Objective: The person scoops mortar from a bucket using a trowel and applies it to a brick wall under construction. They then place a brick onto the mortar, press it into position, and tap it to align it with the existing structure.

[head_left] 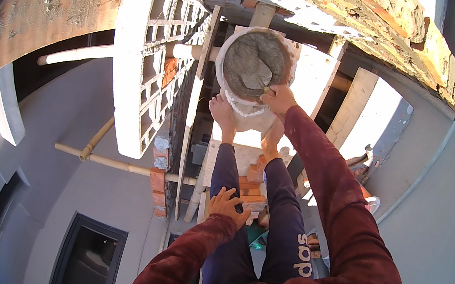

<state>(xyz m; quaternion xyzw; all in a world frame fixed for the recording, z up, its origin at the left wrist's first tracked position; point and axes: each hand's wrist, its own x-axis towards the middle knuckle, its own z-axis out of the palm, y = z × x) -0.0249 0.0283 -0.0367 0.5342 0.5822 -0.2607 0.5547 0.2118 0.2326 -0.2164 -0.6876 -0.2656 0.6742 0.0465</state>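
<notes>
A round tub of wet grey mortar stands on pale boards just beyond my bare feet. My right hand is closed round the handle of a trowel at the tub's near right rim. The trowel's blade lies in the mortar, partly coated with it. My left hand rests on my left leg near the knee, its fingers spread. A small dark spot shows beside that hand; I cannot make out what it is.
A white lattice panel stands left of the tub, next to an upright plank. Bamboo poles cross below. Loose orange bricks lie under my legs. A rough brick wall runs along the far side.
</notes>
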